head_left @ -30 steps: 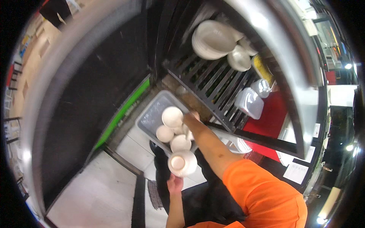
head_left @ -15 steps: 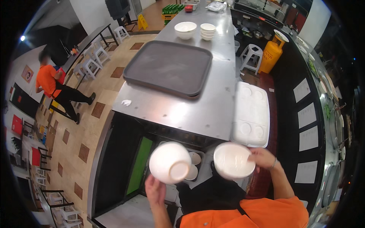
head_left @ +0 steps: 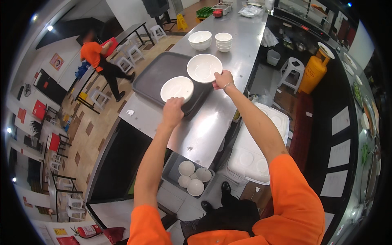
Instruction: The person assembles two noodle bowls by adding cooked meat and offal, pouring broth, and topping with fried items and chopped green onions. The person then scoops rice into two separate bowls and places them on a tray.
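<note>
My left hand [head_left: 173, 111] grips the near rim of a white bowl [head_left: 177, 89] over the right part of a dark grey tray [head_left: 154, 69]. A second white bowl [head_left: 203, 67] is held at its right rim by my right hand [head_left: 223, 80], over the tray's far right corner. Both bowls face up with nothing seen inside. Whether their bases touch the tray, I cannot tell. Beyond them on the steel counter [head_left: 212, 132] stand a large white bowl stack [head_left: 200, 40] and a stack of smaller white bowls [head_left: 223, 42].
Below the counter, a grey tub [head_left: 173, 174] holds several white bowls. A lidded white container [head_left: 247, 153] stands along the counter's right side. Farther right are a white stool [head_left: 292, 73] and an orange gas cylinder [head_left: 313, 73]. A person in orange [head_left: 98, 61] walks at the left.
Both hands have carried their bowls forward and up from beside the counter's near edge to over the tray. The left bowl, tilted with its underside showing before, now faces up.
</note>
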Demonstrator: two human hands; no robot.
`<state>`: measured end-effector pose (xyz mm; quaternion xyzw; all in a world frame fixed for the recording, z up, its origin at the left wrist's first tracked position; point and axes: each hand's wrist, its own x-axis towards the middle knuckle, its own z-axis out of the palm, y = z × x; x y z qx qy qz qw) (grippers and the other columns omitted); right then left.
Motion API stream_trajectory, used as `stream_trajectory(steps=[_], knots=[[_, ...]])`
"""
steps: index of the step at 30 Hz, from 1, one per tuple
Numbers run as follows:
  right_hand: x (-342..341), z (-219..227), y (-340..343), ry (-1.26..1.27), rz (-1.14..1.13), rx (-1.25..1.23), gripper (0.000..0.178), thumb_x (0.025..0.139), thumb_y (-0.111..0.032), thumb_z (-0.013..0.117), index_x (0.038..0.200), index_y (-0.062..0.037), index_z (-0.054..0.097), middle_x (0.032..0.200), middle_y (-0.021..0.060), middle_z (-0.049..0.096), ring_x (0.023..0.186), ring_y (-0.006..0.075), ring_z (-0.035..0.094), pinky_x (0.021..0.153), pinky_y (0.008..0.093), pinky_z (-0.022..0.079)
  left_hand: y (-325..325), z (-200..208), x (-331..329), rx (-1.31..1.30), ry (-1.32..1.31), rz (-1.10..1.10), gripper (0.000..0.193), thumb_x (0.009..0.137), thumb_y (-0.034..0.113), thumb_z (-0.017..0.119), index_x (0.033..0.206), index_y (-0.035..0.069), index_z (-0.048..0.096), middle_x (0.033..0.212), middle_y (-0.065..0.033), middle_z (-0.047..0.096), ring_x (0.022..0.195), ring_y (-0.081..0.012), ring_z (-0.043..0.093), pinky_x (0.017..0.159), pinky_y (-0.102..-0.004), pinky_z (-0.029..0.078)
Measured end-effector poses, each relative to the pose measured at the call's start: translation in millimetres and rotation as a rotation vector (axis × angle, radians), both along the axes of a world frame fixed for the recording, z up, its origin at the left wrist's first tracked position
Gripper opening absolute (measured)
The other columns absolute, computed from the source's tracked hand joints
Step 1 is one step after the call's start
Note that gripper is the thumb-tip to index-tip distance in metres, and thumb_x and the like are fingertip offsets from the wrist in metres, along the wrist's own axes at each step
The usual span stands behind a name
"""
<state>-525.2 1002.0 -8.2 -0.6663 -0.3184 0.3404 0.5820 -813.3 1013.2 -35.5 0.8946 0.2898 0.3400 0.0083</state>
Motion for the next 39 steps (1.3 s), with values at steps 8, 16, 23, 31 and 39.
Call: stream_trajectory(steps=[8,16,23,31,39], knots=[[13,5,32,-0.42,0.195,-0.474,0.028,0.091,-0.018,0.062,0.077,0.004,0.073,0.066,0.0125,0.072,0.05,0.0206,0.068,0.048,0.0341,0.059,-50,-3,5,-0.132,0.136,0.006,0.025,0.082,-0.003,0.065,0.107,-0.003,0.069,0.091,-0.0184,0.069,0.092,-0.0366,0.064,0.084,-0.047,0.051],[38,10,9,-0.485,0.347,-0.592,0.028,0.091,-0.015,0.057,0.077,0.0042,0.073,0.069,0.0145,0.072,0.055,0.0231,0.068,0.048,0.0364,0.059,-116,-1,29,-0.197,0.091,0.029,0.022,0.085,0.0,0.066,0.106,-0.001,0.07,0.091,-0.0184,0.071,0.093,-0.0365,0.065,0.083,-0.047,0.051],[122,-11,-12,-0.584,0.362,-0.561,0.027,0.091,-0.012,0.057,0.083,0.0088,0.071,0.068,0.016,0.07,0.051,0.024,0.063,0.043,0.0397,0.054,-173,-5,85,-0.143,0.062,0.071,0.015,0.084,0.002,0.066,0.098,0.002,0.068,0.093,-0.0156,0.072,0.093,-0.0343,0.065,0.085,-0.0458,0.051],[134,11,-96,-0.476,0.244,-0.234,0.059,0.103,-0.054,0.056,0.107,0.0039,0.068,0.082,0.0115,0.073,0.062,0.0175,0.07,0.049,0.0323,0.055,-193,12,93,-0.071,-0.224,0.173,0.027,0.089,0.015,0.074,0.112,0.002,0.071,0.108,-0.0163,0.071,0.106,-0.0345,0.065,0.097,-0.0458,0.048],[293,-123,-292,-0.047,0.413,-0.446,0.042,0.102,-0.041,0.064,0.11,0.0006,0.065,0.089,0.0114,0.073,0.066,0.0177,0.071,0.053,0.031,0.056,-70,43,118,-0.12,-0.137,0.387,0.018,0.086,0.021,0.08,0.095,0.005,0.079,0.099,-0.0144,0.075,0.094,-0.036,0.069,0.087,-0.0437,0.053]])
